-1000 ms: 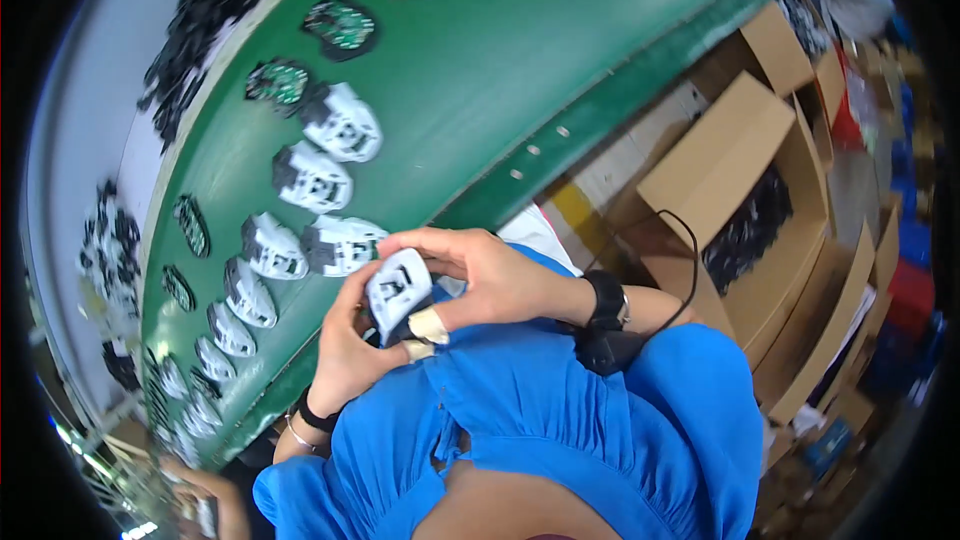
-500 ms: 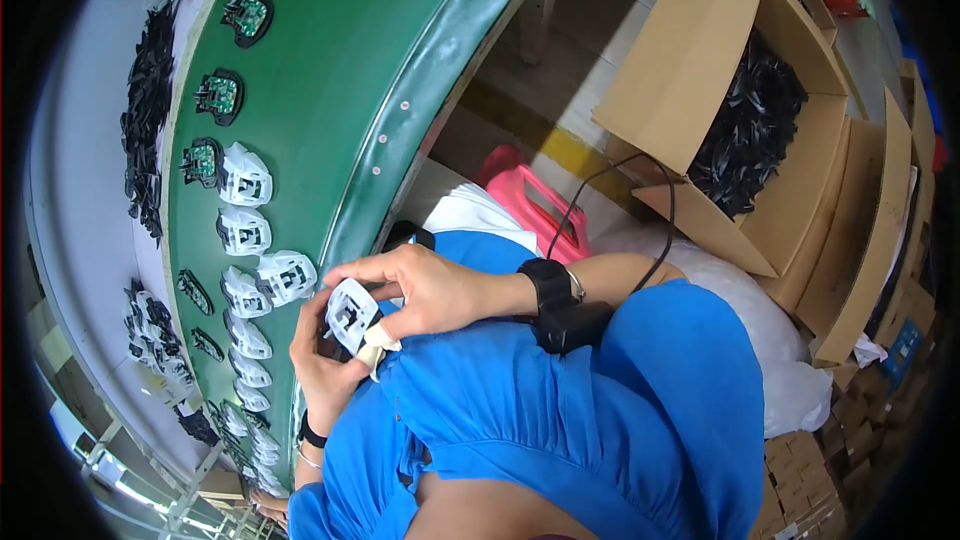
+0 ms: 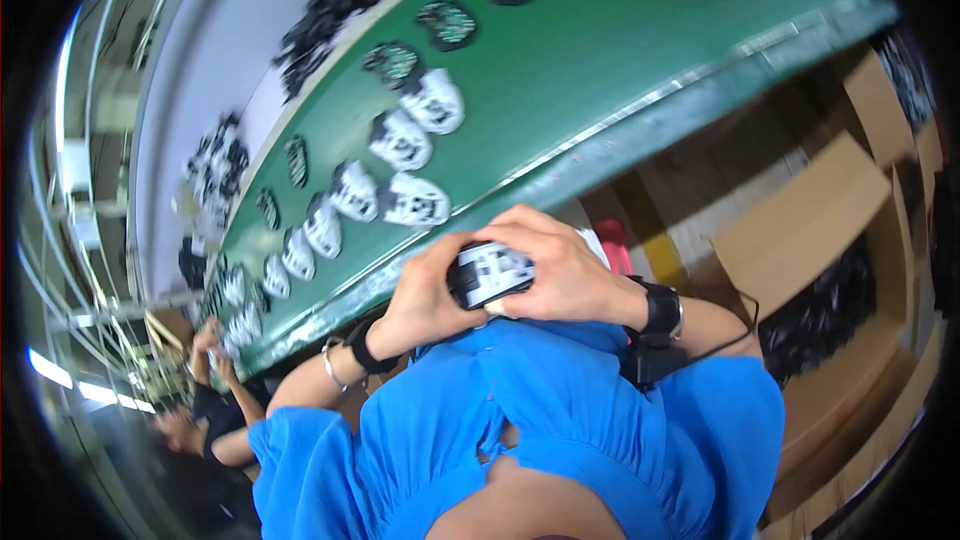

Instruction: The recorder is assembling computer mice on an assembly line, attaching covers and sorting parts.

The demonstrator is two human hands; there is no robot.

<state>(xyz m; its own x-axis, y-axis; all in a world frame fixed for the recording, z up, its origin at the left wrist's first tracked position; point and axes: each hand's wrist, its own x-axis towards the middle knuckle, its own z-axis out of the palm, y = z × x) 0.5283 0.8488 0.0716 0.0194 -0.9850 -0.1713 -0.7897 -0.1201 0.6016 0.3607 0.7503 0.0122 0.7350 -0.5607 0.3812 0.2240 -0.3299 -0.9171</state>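
In front of my chest I hold a small white-and-black plastic housing [image 3: 495,272], rounded like a computer mouse, with dark cut-outs in its white face. My left hand [image 3: 428,292] is closed around its left side. My right hand [image 3: 562,270] grips it from the right and over the far edge, with a pale cover on the thumb. The fingertips beneath the housing are hidden. Just beyond my hands, a similar white shell [image 3: 415,200] lies on the green bench [image 3: 560,90], beside a row of more white shells [image 3: 322,225].
Black bases with green circuit boards [image 3: 447,24] line the bench's far side. Dark parts are heaped on a pale shelf [image 3: 262,90] behind. A carton [image 3: 800,225] with black pieces stands at right. Another person's hands [image 3: 208,350] are at the bench's left end.
My view has swung round, so the bench now runs across it. The housing stays between both hands, its white face turned differently and held before my chest.
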